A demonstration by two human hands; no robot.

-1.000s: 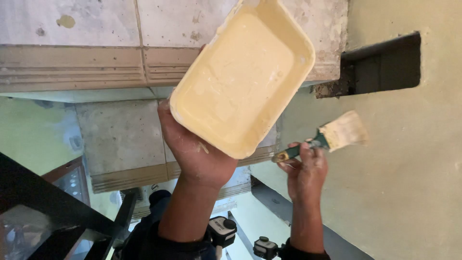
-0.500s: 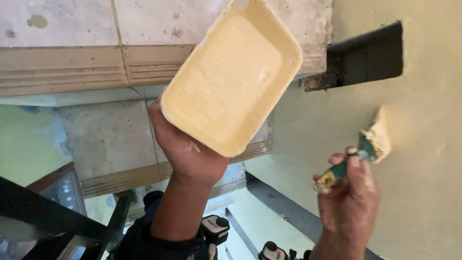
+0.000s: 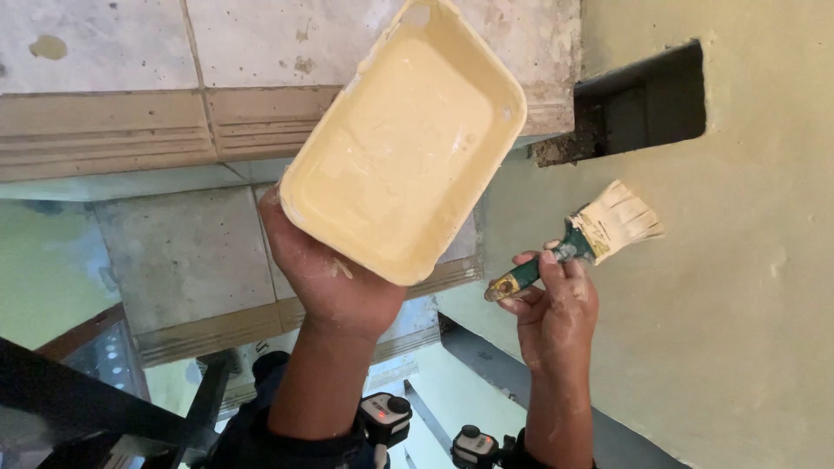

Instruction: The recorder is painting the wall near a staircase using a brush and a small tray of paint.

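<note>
Two hands up and busy: the left hand (image 3: 334, 282) cups a cream-coated paint tray (image 3: 404, 139) from underneath, tilted open toward us. Beside it, the right hand (image 3: 556, 304) grips a green-handled brush (image 3: 578, 243), bristles fanned against the pale wall (image 3: 738, 304), just below a dark recess (image 3: 647, 104).

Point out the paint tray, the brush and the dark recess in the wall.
paint tray (image 3: 401, 143): head view, on its cream-coated inner floor.
brush (image 3: 615, 222): head view, on the pale bristles; right hand (image 3: 556, 304) grips the green handle.
wall recess (image 3: 647, 104): head view, on its dark interior.
</note>
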